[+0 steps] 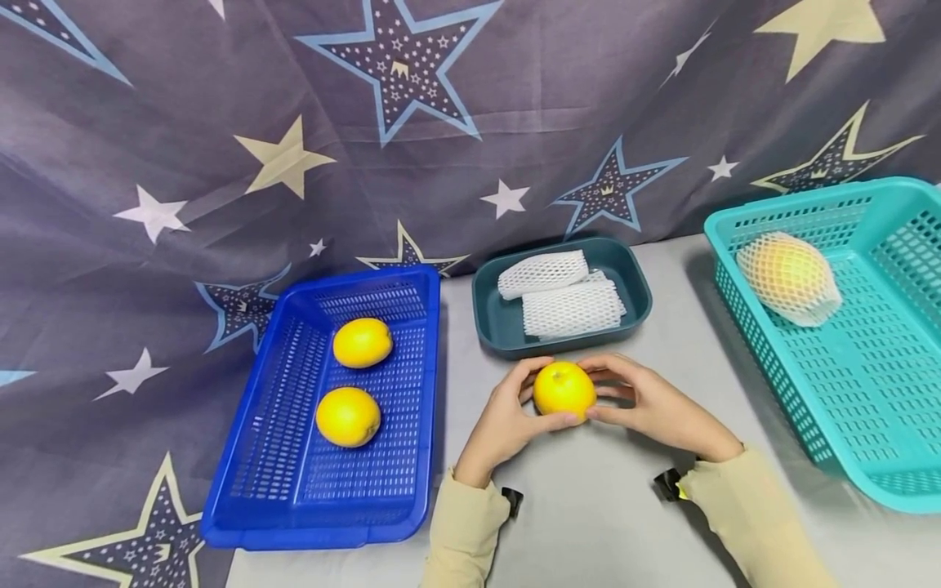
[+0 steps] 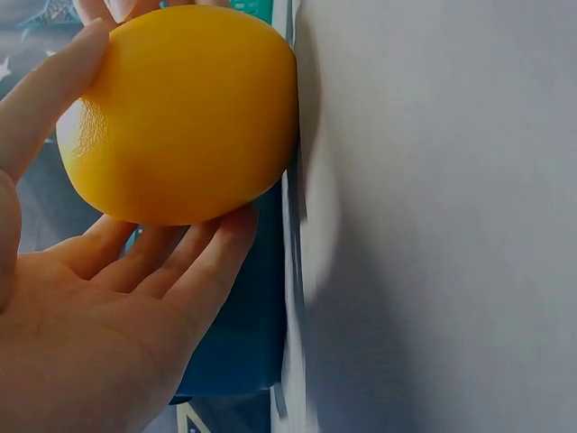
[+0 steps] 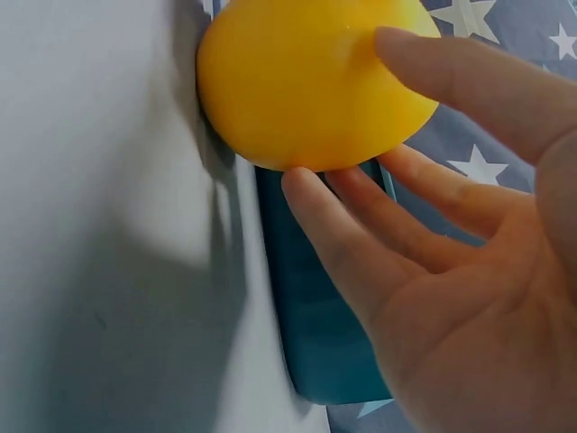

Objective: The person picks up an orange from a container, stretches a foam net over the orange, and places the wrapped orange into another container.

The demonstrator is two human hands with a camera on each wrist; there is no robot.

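Blue basket at left, two fruits inside; next the left hand, then a centre fruit clasped between its grip and that of the right hand, neither nearer, the tray just beyond; teal basket rightmost.

No readable text, no legible labels or numbers

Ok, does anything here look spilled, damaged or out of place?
Nothing stands out. The yellow fruits in the blue basket look intact, as does the fruit between the left hand and right hand. The foam nets in the dark tray lie at slightly different angles, but I see no spill or damage.
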